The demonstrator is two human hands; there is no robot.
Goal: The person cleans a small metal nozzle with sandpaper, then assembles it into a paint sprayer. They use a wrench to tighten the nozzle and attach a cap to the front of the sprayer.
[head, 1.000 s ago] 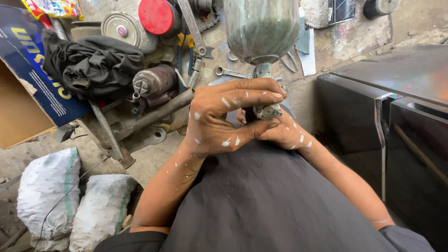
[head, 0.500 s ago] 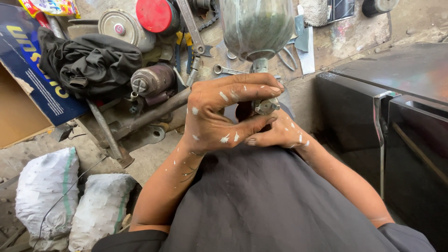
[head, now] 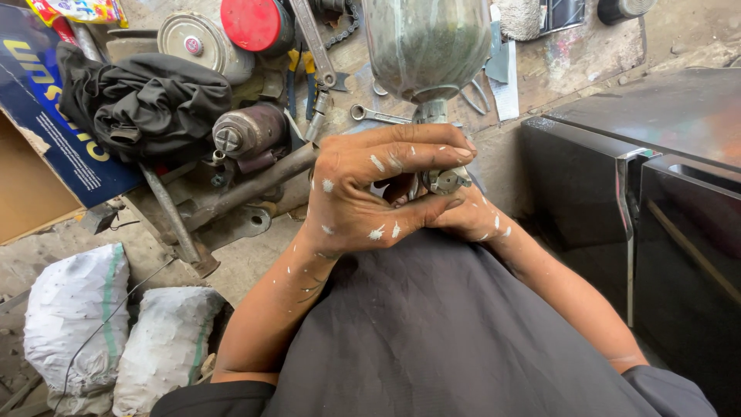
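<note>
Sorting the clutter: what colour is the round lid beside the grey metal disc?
Red, seen clearly in the head view: the round lid at the top edge.

We see a dusty concrete floor (head: 255, 259) carrying everything. Up and left of our clasped hands, a small grey motor (head: 248, 131) and a rusty steel bar (head: 258, 181) lie on it, with a heap of black cloth (head: 147, 100) farther left. Just above our grip rests a combination spanner (head: 378, 116); higher left sit a red lid (head: 255, 23) and a round metal tin (head: 201, 42). Far below and left lie two white sacks (head: 73, 316). To the right stands a black glossy cabinet (head: 664, 177).
</note>
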